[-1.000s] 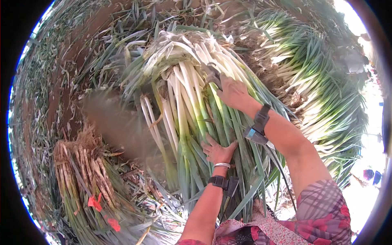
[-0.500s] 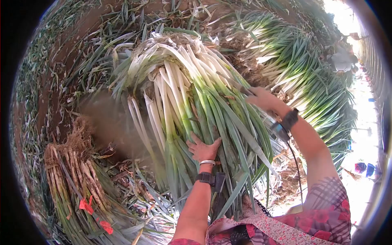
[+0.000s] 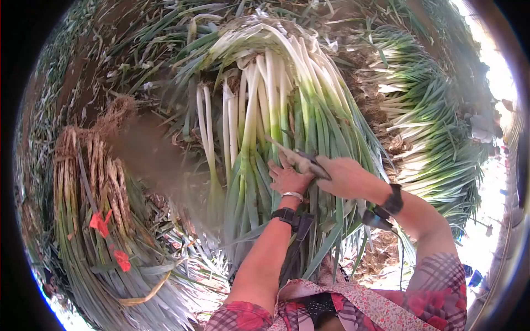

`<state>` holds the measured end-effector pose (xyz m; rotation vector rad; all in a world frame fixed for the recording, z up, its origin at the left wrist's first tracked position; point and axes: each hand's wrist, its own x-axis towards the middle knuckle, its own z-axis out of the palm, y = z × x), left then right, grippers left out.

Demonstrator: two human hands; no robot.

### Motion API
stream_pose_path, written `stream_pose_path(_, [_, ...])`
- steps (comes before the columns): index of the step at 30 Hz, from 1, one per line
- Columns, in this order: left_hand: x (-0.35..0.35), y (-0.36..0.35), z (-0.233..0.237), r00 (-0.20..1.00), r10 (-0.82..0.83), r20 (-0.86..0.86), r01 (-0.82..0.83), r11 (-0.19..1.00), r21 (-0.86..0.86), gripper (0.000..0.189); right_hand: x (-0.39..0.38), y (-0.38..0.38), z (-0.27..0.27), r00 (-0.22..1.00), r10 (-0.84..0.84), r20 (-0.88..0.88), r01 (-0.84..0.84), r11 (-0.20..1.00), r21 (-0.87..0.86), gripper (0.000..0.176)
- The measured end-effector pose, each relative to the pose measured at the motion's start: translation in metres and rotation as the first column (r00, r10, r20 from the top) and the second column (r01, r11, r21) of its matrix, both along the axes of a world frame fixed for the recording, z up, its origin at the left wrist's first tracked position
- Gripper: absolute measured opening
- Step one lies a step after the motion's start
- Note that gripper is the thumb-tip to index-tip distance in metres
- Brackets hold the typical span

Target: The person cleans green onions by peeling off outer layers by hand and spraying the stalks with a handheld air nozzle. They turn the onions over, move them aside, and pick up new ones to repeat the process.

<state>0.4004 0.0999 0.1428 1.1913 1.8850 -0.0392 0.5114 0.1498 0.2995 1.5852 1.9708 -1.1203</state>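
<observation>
Blurring hides much at 9 o'clock, where a brown smudge [image 3: 152, 149] covers ground and some stalk edges. The round view goes black at the corners, and the lit strip at 3 o'clock is washed out. The left fingertips are partly hard to make out beside the tool.

Right hand [image 3: 345, 177]: fingers clenched around a tool [image 3: 319, 166], dark near the grip, with a paler, blurred length pointing to about 10 o'clock and crossing by the left fingers. Exact tool type can't be told. Left hand [image 3: 290, 180]: fingers spread over the green leaves, not closed around anything visible. A bracelet [image 3: 292, 195] and dark band [image 3: 285, 216] are on that wrist; another dark band [image 3: 393, 199] is on the right one.

The main leek pile [image 3: 301, 105] fills the middle, pale ends toward 12 o'clock, leaves running to 6 o'clock under the hands and forearms. Surface: brown soil [image 3: 77, 91] strewn with loose leaves, outdoors in bright light.

At 8 o'clock lies a second bundle [image 3: 83, 193], roots up, red strips [image 3: 100, 223] on it. At 2 to 3 o'clock, a long row of leeks [image 3: 422, 127], roots facing the main pile. Past it, a whitish object [image 3: 483, 128], unclear.
</observation>
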Motion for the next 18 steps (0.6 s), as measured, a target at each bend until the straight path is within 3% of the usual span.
stream_pose_path(2, [0.000, 0.001, 0.006, 0.999, 0.023, 0.027, -0.022, 1.000, -0.015, 0.125, -0.012, 0.019, -0.025, 0.997, -0.072, -0.017, 0.074, 0.986, 0.149, 0.042])
stream_pose_path(3, [-0.002, 0.003, 0.014, 0.998, 0.032, 0.058, -0.031, 0.999, -0.028, 0.123, -0.021, 0.028, -0.029, 0.998, -0.064, -0.019, 0.067, 0.987, 0.144, 0.042])
stream_pose_path(5, [-0.011, 0.003, 0.014, 0.995, 0.037, 0.091, -0.034, 0.999, -0.040, 0.122, -0.038, 0.042, -0.035, 0.981, -0.191, -0.037, 0.191, 0.909, 0.371, 0.043])
stream_pose_path(6, [-0.019, 0.002, 0.009, 0.977, 0.042, 0.207, -0.040, 0.999, -0.015, 0.119, -0.046, 0.037, -0.034, 0.988, -0.150, -0.023, 0.151, 0.956, 0.252, 0.044])
stream_pose_path(7, [-0.030, 0.002, 0.003, 0.946, 0.043, 0.321, -0.048, 0.999, 0.009, 0.117, -0.054, 0.028, -0.032, 0.989, -0.143, -0.025, 0.145, 0.957, 0.251, 0.044])
stream_pose_path(8, [-0.040, -0.011, -0.050, 0.815, 0.023, 0.580, -0.143, 0.977, 0.161, 0.097, -0.061, 0.017, -0.030, 0.997, -0.071, -0.007, 0.071, 0.984, 0.161, 0.046])
stream_pose_path(9, [-0.060, -0.018, -0.065, 0.690, 0.143, 0.710, -0.303, 0.947, 0.104, 0.082, -0.067, 0.010, -0.029, 1.000, 0.004, 0.005, -0.004, 0.998, 0.069, 0.047])
stream_pose_path(10, [-0.083, -0.024, -0.074, 0.530, 0.243, 0.812, -0.447, 0.894, 0.024, 0.068, -0.071, 0.007, -0.030, 1.000, -0.003, 0.021, 0.001, 0.995, 0.096, 0.047])
stream_pose_path(12, [-0.137, -0.015, -0.057, 0.790, 0.381, 0.481, -0.572, 0.741, 0.353, 0.055, -0.069, 0.010, -0.049, 0.999, -0.032, 0.006, 0.031, 0.984, 0.173, 0.046])
stream_pose_path(13, [-0.163, -0.012, -0.073, 0.809, 0.441, 0.388, -0.578, 0.718, 0.387, 0.060, -0.071, 0.012, -0.058, 0.998, -0.069, -0.012, 0.070, 0.965, 0.251, 0.044])
stream_pose_path(14, [-0.184, -0.012, -0.101, 0.866, 0.467, 0.179, -0.484, 0.692, 0.536, 0.063, -0.078, 0.012, -0.053, 0.997, -0.068, -0.026, 0.071, 0.981, 0.178, 0.040])
stream_pose_path(15, [-0.200, -0.003, -0.114, 0.864, 0.502, 0.038, -0.462, 0.758, 0.460, 0.076, -0.083, 0.007, -0.054, 0.997, -0.068, -0.037, 0.073, 0.982, 0.174, 0.040])
stream_pose_path(17, [-0.221, 0.004, -0.155, 0.911, 0.411, -0.035, -0.374, 0.858, 0.352, 0.082, -0.088, -0.002, -0.057, 0.999, -0.008, -0.051, 0.016, 0.986, 0.164, 0.031])
stream_pose_path(18, [-0.218, 0.020, -0.143, 0.912, 0.408, -0.033, -0.370, 0.857, 0.359, 0.082, -0.088, -0.002, -0.057, 1.000, -0.010, -0.016, 0.012, 0.990, 0.138, 0.036])
